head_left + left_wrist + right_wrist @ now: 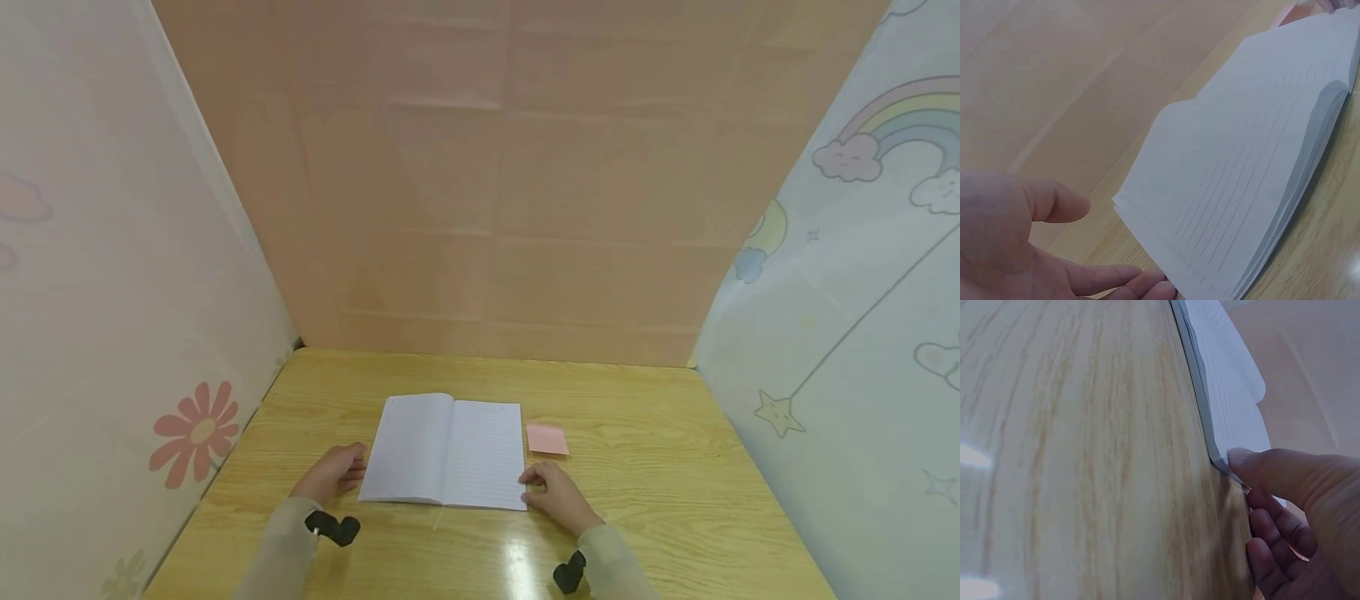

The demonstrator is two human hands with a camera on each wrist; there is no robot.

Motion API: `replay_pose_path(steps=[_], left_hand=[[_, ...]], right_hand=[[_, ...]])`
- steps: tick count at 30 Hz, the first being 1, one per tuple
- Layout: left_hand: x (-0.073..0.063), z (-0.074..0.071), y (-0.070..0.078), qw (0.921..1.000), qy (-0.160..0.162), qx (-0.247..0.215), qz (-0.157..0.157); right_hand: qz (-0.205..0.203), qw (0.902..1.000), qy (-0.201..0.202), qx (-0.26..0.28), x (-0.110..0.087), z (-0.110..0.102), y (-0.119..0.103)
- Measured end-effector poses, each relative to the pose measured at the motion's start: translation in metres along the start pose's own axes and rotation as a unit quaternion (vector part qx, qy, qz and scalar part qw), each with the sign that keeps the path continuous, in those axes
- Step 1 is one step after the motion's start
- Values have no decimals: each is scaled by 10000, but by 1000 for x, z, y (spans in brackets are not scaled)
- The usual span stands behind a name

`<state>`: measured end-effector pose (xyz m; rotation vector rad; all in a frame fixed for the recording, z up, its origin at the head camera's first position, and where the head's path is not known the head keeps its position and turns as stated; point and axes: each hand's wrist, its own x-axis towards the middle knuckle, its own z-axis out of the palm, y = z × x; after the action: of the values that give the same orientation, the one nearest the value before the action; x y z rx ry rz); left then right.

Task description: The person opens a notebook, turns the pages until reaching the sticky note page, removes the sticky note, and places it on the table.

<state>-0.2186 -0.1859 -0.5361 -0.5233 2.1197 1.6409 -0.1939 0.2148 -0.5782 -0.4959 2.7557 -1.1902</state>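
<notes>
An open lined notebook (pixel 483 454) lies on the wooden table, its pages ruled and without visible handwriting. At its right edge, near the front corner, my right hand (pixel 557 497) pinches the pages. In the right wrist view the thumb (pixel 1272 467) rests on top of the corner while the other fingers curl below the edge. My left hand (pixel 333 473) is beside the notebook's left edge, thumb apart from the fingers. Its fingertips (pixel 1159 289) reach right to that edge in the left wrist view, and the thumb stays off the page.
A pink sticky note pad (pixel 547 439) lies just right of the notebook, beyond the right hand. The wooden table (pixel 645 433) is bordered by a tan back panel (pixel 495 208) and patterned side panels on the left and right. Black straps show at both wrists.
</notes>
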Motion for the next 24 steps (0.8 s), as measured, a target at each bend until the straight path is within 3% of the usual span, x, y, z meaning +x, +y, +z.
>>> replay_pose_path(steps=[24], left_hand=[[2, 5, -2, 9999, 43, -147, 28]], right_hand=[[108, 9999, 4, -19, 2, 2, 3]])
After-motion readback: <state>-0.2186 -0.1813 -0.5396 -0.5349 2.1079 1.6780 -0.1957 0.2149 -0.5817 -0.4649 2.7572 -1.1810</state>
